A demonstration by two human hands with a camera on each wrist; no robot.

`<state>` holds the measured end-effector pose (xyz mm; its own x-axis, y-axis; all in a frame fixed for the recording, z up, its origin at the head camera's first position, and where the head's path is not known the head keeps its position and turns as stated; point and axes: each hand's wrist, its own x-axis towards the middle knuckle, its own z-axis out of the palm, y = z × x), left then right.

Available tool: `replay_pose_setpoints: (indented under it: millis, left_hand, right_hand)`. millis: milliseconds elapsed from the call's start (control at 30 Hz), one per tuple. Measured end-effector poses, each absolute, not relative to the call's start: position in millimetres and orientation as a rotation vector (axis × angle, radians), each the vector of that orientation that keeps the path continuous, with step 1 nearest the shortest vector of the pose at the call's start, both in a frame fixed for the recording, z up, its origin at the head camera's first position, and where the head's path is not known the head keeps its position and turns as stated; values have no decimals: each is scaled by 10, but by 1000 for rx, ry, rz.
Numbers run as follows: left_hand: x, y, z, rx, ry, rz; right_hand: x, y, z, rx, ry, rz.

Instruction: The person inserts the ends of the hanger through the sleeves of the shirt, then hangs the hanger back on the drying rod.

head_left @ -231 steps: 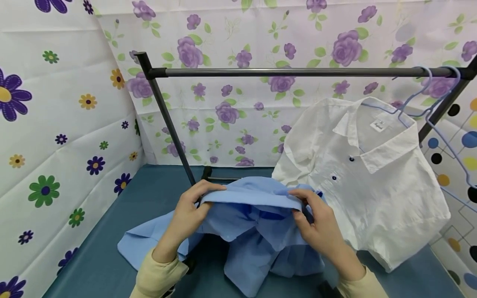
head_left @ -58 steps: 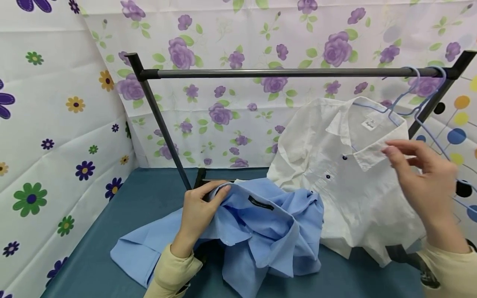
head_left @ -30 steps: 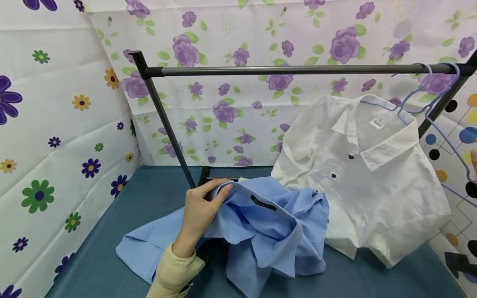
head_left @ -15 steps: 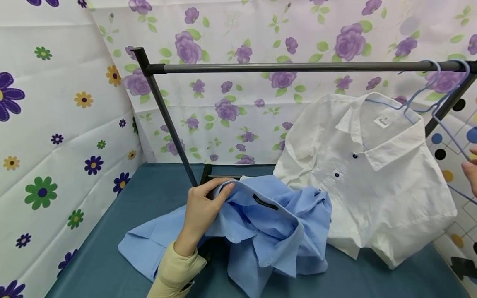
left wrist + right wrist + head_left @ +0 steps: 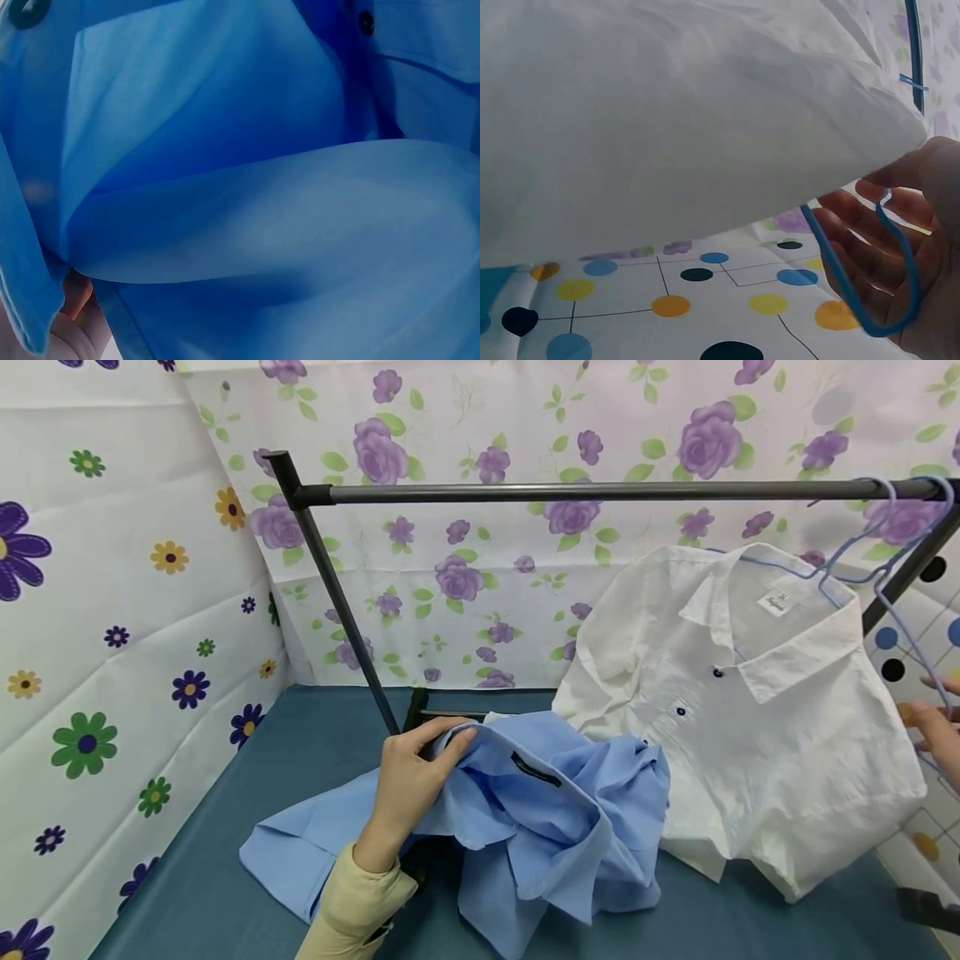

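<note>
In the head view my left hand (image 5: 408, 777) pinches the collar band of a crumpled light-blue shirt (image 5: 540, 827), thumb on the inner side near a dark label. The left wrist view is mostly blue fabric, with a bit of the hand (image 5: 79, 322) at lower left. At the right edge my right hand (image 5: 937, 735) is partly out of frame. The right wrist view shows its fingers curled about the looped end of a blue clothes hanger (image 5: 840, 277). Beside it a white shirt (image 5: 795, 760) with dark buttons hangs on another blue hanger (image 5: 832, 564).
A dark metal clothes rack (image 5: 525, 493) spans the scene, both hanger hooks over its right end. Blue-green cloth (image 5: 225, 827) covers the table. Patterned sheets (image 5: 465, 418) stand behind and at the sides.
My right hand has left the blue collar, passed in front of the white shirt and reached the hanger at the far right. My left hand keeps its hold; the collar band has turned, showing its label.
</note>
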<state>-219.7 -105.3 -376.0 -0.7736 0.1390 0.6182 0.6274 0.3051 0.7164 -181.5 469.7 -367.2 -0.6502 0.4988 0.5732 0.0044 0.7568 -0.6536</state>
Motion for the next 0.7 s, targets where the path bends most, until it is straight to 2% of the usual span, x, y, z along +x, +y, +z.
replay_pose_setpoints:
  millis: [200, 467, 600, 700]
  left_hand:
    - [-2198, -1047, -3770, -671, -2137, -1465]
    - [-2205, -1042, -3778, -673, -2142, -1453]
    - [-2204, -1047, -3779, -675, -2147, -1449]
    - [-2209, -1050, -3776, -684, -2146, -1440]
  right_hand:
    - [-1647, 4350, -3461, -349, -2194, 743]
    - [-1609, 4317, -3420, -313, -2201, 981]
    - [-1662, 4414, -3494, -371, -2232, 930]
    - [-1833, 4822, -3784, -378, -2234, 893]
